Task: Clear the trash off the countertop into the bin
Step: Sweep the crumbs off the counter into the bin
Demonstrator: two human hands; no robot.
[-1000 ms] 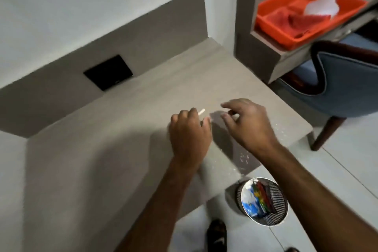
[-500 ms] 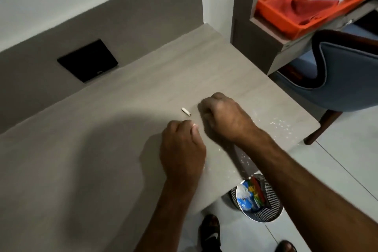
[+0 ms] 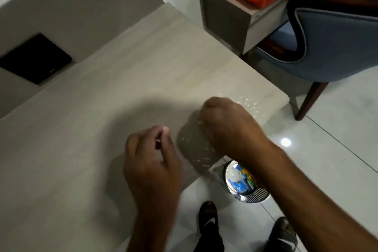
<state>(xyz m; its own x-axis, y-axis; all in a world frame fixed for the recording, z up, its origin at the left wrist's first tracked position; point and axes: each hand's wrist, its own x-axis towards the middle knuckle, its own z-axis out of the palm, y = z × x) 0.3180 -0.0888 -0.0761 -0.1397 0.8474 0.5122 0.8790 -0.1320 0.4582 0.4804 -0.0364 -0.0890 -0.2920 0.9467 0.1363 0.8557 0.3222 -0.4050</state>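
Pale grey wood-grain countertop (image 3: 126, 80), mostly bare, with tiny white crumbs (image 3: 248, 104) scattered near its right front corner and more specks (image 3: 196, 149) in the shadow near the front edge. Round metal mesh bin (image 3: 256, 195) stands upright on the floor just below that edge, partly hidden, holding a blue-and-white wrapper (image 3: 238, 182) plus colourful bits.

Bin (image 3: 251, 197) — half hidden behind forearm (image 3: 296, 180).
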